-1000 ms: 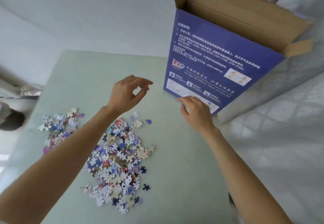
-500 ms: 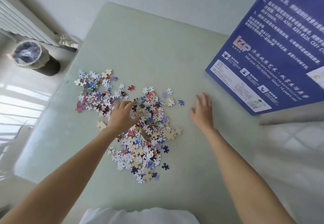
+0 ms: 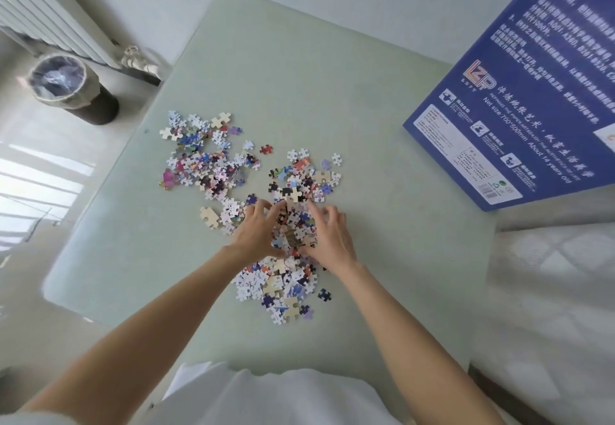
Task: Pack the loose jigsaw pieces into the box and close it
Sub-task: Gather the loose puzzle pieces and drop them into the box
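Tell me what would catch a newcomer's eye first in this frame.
The scatter of colourful jigsaw pieces across the middle of the pale green table stands out first, with the left hand and right hand cupped around a heap of them. Next comes the big blue box, which stands at the table's far right corner.

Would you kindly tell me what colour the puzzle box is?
The puzzle box is dark blue with white print, seen best in the head view.

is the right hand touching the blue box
Apart. The head view shows the right hand down on the jigsaw pieces, with bare green table between it and the blue box.
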The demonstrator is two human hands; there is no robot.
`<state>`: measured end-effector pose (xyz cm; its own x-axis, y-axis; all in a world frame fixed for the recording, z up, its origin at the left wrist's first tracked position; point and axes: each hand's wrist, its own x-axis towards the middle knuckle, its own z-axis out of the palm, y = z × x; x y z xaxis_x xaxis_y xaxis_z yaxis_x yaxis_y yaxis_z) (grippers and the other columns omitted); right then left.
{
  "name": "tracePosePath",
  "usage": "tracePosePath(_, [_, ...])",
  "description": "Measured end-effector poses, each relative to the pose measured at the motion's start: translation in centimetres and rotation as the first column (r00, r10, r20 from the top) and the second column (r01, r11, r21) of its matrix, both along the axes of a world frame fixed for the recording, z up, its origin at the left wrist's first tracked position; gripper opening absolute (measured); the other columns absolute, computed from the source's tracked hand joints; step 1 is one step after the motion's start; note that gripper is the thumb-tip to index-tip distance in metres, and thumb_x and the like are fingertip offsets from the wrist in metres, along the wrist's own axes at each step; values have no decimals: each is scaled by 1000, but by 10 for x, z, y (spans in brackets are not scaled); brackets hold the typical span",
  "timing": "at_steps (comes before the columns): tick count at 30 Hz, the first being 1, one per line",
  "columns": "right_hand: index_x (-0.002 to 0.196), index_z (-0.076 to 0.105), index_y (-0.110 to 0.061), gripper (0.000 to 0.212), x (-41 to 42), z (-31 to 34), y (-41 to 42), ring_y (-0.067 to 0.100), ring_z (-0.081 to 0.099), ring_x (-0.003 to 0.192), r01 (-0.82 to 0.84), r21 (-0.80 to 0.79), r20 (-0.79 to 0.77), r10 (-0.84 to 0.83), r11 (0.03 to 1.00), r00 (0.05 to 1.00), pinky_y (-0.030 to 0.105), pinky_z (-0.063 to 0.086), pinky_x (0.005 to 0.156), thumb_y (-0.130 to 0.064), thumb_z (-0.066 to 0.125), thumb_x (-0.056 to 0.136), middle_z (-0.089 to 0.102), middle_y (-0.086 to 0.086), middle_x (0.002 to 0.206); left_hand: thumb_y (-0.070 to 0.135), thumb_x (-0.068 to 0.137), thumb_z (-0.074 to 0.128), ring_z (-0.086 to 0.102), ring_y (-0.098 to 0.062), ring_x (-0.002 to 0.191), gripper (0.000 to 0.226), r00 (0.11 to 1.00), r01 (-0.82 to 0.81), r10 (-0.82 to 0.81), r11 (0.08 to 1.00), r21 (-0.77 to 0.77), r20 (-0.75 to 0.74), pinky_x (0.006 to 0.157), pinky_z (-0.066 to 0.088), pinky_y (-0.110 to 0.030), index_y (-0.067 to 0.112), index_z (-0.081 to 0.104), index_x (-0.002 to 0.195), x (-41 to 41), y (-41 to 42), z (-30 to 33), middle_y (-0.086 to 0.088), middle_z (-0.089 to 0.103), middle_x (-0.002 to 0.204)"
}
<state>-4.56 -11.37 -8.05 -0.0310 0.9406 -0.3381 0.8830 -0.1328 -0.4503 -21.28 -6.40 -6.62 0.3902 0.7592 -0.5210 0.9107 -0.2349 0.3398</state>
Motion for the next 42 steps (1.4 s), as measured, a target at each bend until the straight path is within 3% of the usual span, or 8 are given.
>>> tracePosePath(5, [141, 28, -21, 82, -10, 8, 7, 25, 47, 117, 41, -132, -95, -53, 990, 994, 39, 45, 94, -25, 76, 74, 46, 12, 129, 31, 65, 81, 44, -13, 100, 88, 988, -86, 91, 995, -45, 124, 80, 37, -20, 23, 32, 139, -2, 2, 7, -7, 45, 124])
tracePosePath(9, [136, 37, -20, 75, -18, 12, 13, 26, 40, 122, 40, -151, -130, -60, 988, 990, 40, 41, 98, -33, 76, 73, 44, 9, 134, 28, 71, 78, 48, -13, 95, 69, 976, -92, 95, 995, -23, 197, 80, 37, -19, 18, 44, 130, -9, 4, 9, -4, 54, 117])
tracePosePath(15, [120, 43, -13, 60, -26, 16, 18, 22, 51, 108, 65, -74, -146, -76, 995, 986, 31, 47, 83, -32, 76, 74, 52, 6, 121, 22, 73, 76, 60, -13, 92, 58, 952, -71, 80, 997, -42, 294, 89, 45, -21, 15, 51, 125, -15, 4, 10, -3, 65, 110])
tracePosePath(22, [132, 42, -16, 66, -30, 25, 20, 21, 53, 109, 5, -118, -104, -17, 993, 994, 29, 46, 83, -33, 73, 77, 50, 6, 126, 21, 76, 74, 63, -16, 97, 58, 954, -83, 100, 994, -71, 282, 83, 44, -18, 14, 49, 128, -16, 3, 13, -3, 67, 110])
tracePosePath(28, [111, 53, -10, 44, -31, 29, 17, 19, 57, 96, 8, -105, -140, -23, 994, 990, 23, 41, 74, -26, 75, 77, 59, 5, 111, 20, 80, 70, 64, -16, 100, 47, 950, -66, 73, 997, -33, 304, 85, 42, -16, 13, 54, 124, -18, 0, 17, -2, 66, 113])
tracePosePath(33, [106, 56, -11, 33, -17, 35, 13, 2, 43, 53, 100, -57, -192, -109, 993, 975, 20, 34, 53, -27, 71, 81, 62, 0, 84, 22, 83, 66, 62, -18, 96, 38, 959, -81, 90, 996, -45, 270, 80, 42, -19, 10, 55, 118, -23, 4, 17, -4, 67, 110])
tracePosePath(39, [112, 55, -12, 40, -2, 37, 7, -4, 36, 50, 230, -49, -199, -235, 972, 951, 21, 37, 64, -29, 72, 80, 60, -2, 88, 22, 83, 67, 62, -19, 94, 38, 941, -132, 138, 990, -41, 310, 78, 43, -19, 9, 55, 116, -30, 6, 14, -6, 66, 106])
tracePosePath(42, [113, 57, -15, 39, 4, 39, 2, -2, 34, 45, 267, -9, -202, -263, 964, 944, 18, 38, 58, -27, 72, 80, 66, 2, 89, 22, 81, 69, 63, -18, 93, 42, 929, -165, 157, 986, -4, 336, 80, 45, -20, 10, 55, 119, -34, 8, 19, -5, 68, 105])
